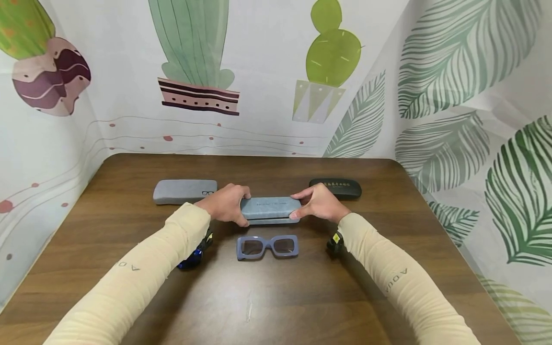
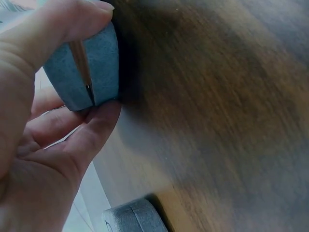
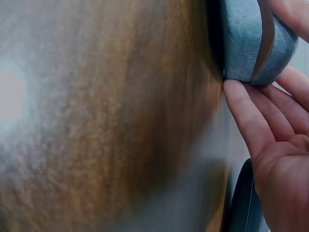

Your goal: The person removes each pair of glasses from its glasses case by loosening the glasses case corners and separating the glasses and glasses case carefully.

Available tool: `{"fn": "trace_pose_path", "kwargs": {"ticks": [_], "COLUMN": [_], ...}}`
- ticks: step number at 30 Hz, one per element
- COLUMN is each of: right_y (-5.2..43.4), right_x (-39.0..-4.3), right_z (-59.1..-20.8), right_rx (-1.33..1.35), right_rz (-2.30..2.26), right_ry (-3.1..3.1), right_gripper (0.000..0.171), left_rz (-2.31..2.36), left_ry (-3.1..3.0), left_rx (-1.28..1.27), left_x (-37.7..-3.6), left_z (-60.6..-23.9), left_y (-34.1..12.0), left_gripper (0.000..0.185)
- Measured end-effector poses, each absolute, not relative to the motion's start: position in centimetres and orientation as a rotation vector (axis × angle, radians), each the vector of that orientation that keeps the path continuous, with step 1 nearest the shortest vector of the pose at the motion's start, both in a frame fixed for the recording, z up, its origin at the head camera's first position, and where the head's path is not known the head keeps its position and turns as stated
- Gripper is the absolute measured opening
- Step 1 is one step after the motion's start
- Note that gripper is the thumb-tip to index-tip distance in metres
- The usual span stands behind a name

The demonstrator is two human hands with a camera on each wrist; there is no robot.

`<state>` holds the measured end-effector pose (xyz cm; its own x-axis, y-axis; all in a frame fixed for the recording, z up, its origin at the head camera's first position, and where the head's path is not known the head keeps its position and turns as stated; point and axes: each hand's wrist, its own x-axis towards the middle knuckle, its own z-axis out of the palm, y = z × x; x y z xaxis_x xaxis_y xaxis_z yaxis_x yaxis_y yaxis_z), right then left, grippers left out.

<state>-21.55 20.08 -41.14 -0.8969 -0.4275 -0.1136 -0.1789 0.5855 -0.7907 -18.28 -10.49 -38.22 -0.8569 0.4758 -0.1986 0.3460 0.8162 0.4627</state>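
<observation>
Blue case [image 1: 270,209] lies mid-worktop [image 1: 276,297], held at both ends. Left hand [image 1: 226,203] grip clamped on its left end, thumb at the near edge, fingers over the top. Right hand [image 1: 319,202] grip clamped on the right end likewise. Wrist views show the lid seam slightly parted. Glasses [image 1: 267,246] lie just in front of the case, apart from it. Grey case [image 1: 184,191] lies behind left; black case [image 1: 335,188] behind right, partly hidden by the right hand.
</observation>
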Motion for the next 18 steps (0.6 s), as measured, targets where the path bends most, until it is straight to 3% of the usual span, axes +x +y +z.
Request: {"fn": "trace_pose_path", "kwargs": {"ticks": [12,18], "right_y": [19.77,19.68], "right_x": [-21.39,-21.19], "right_z": [-41.16,-41.16], "right_rx": [-0.497,-0.492], "right_rz": [-1.220,-1.239], "right_ry": [2.548,2.551], "right_gripper": [0.064,0.064], "left_rz": [0.573,0.596], "left_ry": [2.669,2.641], "left_rx": [0.628,0.616], "left_x": [-18.55,-18.59], "left_z": [-38.17,-37.95], "left_y": [-10.43,-10.63], "left_gripper": [0.074,0.084]}}
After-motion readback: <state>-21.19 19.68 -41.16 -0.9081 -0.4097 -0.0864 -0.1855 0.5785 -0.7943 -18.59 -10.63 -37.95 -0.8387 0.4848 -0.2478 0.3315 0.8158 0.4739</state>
